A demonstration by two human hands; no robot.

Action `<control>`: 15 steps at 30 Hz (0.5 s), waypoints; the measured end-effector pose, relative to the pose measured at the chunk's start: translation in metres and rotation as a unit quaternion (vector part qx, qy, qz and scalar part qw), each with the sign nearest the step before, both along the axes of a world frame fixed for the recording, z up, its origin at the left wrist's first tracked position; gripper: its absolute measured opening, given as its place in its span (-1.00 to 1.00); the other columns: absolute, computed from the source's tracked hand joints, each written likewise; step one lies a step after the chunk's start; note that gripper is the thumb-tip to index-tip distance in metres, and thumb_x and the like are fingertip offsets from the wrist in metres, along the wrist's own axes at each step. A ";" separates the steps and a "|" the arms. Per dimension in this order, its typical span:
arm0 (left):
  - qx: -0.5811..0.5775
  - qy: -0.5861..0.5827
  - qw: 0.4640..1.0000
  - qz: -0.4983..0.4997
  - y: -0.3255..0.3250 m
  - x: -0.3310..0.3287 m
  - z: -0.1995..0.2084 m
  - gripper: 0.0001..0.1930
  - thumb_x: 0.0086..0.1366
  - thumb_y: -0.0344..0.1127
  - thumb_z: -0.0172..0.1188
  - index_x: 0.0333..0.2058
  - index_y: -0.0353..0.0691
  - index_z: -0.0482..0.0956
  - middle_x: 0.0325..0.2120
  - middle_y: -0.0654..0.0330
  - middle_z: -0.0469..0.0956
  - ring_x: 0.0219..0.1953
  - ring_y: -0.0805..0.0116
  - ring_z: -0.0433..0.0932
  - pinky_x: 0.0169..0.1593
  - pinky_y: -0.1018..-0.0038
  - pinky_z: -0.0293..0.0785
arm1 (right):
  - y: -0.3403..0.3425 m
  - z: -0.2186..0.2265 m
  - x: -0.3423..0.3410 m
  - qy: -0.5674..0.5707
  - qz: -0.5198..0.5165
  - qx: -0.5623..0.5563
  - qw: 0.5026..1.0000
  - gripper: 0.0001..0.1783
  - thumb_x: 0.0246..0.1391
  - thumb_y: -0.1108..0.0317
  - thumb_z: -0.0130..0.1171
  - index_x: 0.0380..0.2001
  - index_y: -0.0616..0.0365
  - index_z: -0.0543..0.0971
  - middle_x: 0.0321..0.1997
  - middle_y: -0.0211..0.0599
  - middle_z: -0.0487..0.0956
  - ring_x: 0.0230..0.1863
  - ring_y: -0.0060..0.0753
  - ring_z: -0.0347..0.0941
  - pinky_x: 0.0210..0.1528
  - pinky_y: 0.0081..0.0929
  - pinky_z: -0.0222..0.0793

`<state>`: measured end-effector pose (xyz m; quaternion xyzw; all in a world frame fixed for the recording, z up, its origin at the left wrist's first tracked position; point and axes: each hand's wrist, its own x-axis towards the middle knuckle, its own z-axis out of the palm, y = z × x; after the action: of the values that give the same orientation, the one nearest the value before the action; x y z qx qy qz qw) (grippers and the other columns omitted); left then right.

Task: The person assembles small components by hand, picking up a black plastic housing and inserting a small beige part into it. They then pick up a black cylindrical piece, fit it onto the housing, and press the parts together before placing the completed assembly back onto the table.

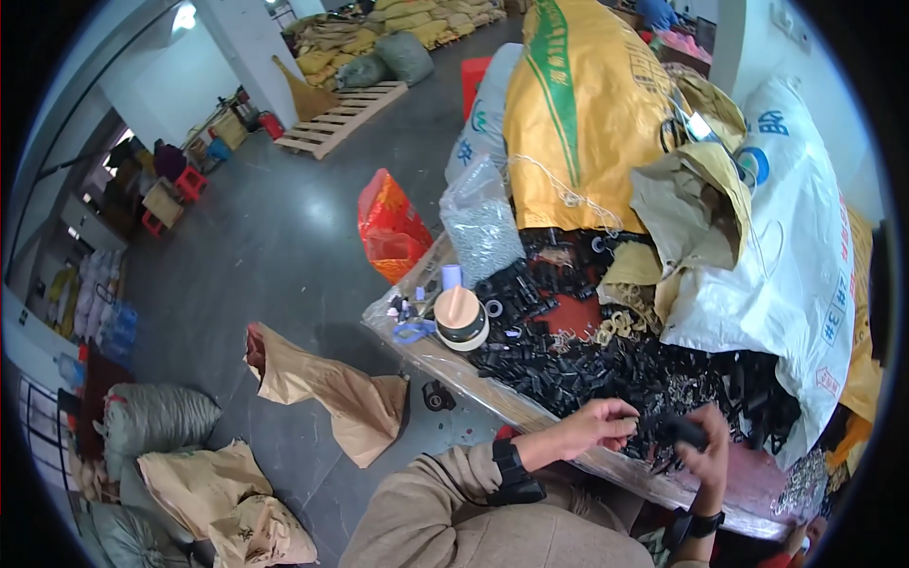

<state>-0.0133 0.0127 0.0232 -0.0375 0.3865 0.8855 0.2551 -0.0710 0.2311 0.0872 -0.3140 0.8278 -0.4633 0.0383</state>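
Note:
Over the near edge of the worktable, my right hand (709,452) is closed on a black plastic part (684,433), somewhat blurred. Facing it from the left, my left hand (598,426) pinches its thumb and fingertips together; whatever sits between them is too small to name. Just beyond both hands spreads a heap of small black plastic pieces (578,383). Small shiny metal pieces (699,388) lie scattered to the right of the heap. Tan ring-shaped pieces (620,327) rest farther back, below an opened paper sack (696,204).
A large yellow sack (587,114) and a white sack (757,284) crowd the table's back and right. A round lidded container (461,317), blue scissors (413,331) and a clear bag of grey pellets (481,227) stand left. A brown paper sack (331,393) lies on the floor.

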 end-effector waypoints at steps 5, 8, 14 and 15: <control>-0.031 0.033 0.998 -0.032 -0.001 0.007 0.008 -0.75 0.09 -0.31 0.13 -0.26 -0.27 0.40 -0.52 0.31 0.43 -0.59 0.64 0.36 -0.51 0.70 0.33 | -0.031 -0.010 0.025 -0.057 0.040 -0.007 0.998 -0.60 -0.52 0.17 0.24 -0.58 0.25 0.44 -0.61 -0.28 0.37 -0.56 -0.36 0.31 -0.51 -0.55 0.17; -0.152 0.107 0.980 -0.075 -0.004 0.011 0.006 -0.75 0.10 -0.33 0.11 -0.23 -0.27 0.42 -0.58 0.33 0.42 -0.59 0.65 0.37 -0.49 0.71 0.34 | -0.028 -0.013 0.028 -0.042 0.062 0.007 0.997 -0.59 -0.53 0.18 0.26 -0.56 0.24 0.45 -0.60 -0.27 0.37 -0.56 -0.37 0.32 -0.52 -0.55 0.18; -0.124 0.055 0.989 -0.067 0.001 0.011 0.006 -0.69 0.09 -0.33 0.12 -0.19 -0.33 0.41 -0.55 0.29 0.45 -0.58 0.63 0.39 -0.47 0.70 0.37 | -0.025 -0.025 0.040 -0.026 0.021 -0.002 0.999 -0.58 -0.52 0.23 0.30 -0.52 0.25 0.46 -0.58 -0.25 0.39 -0.54 -0.38 0.33 -0.49 -0.55 0.21; -0.132 0.043 0.988 -0.067 0.003 0.010 0.008 -0.68 0.09 -0.33 0.12 -0.18 -0.35 0.41 -0.53 0.28 0.46 -0.57 0.62 0.40 -0.46 0.69 0.38 | -0.027 -0.026 0.042 -0.034 0.012 -0.015 0.999 -0.58 -0.51 0.24 0.30 -0.50 0.26 0.45 -0.57 -0.25 0.39 -0.54 -0.38 0.34 -0.48 -0.55 0.22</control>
<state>-0.0037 0.0155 0.0308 -0.0068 0.5121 0.8086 0.2896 -0.0294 0.2039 0.0614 -0.3086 0.8151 -0.4857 0.0676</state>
